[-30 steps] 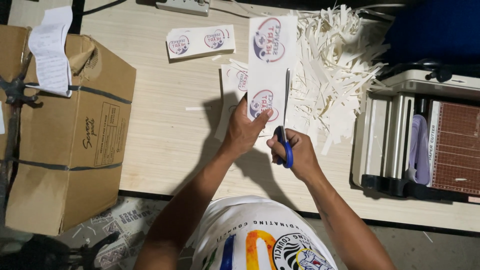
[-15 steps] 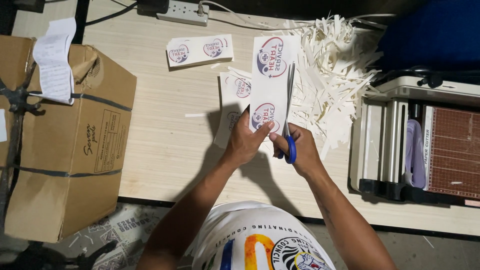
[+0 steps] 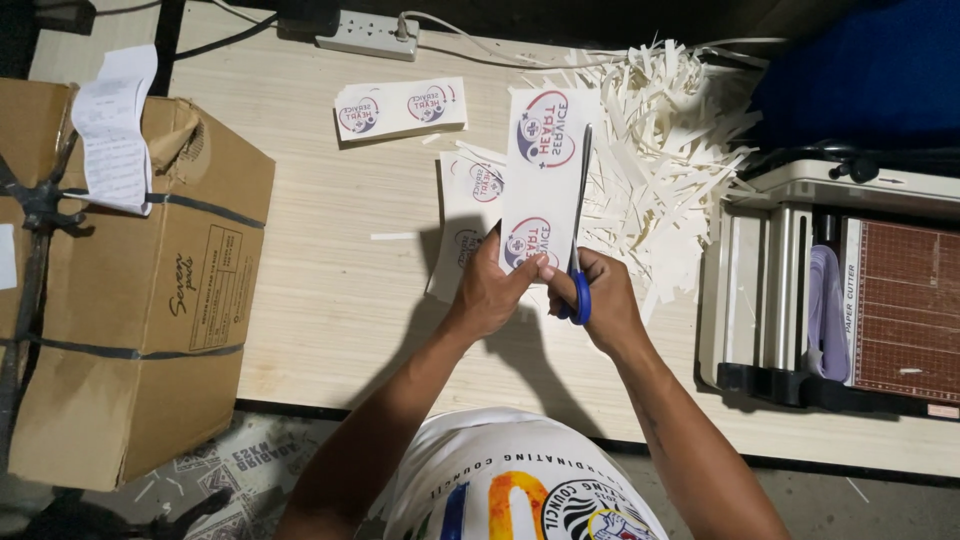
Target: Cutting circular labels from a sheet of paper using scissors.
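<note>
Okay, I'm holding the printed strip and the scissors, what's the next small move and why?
Probably close the scissors and slide them forward along the strip's right edge. The left hand pinches the printed strip at its lower end, the right hand works the blue handles, and the blades lie only partway up that edge.

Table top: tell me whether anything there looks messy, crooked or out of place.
A loose heap of white paper offcuts sprawls beside the right hand and its blue-handled scissors, reaching the paper cutter. One stray strip lies alone on the table. A printed slip hangs crookedly off the cardboard box.
</note>
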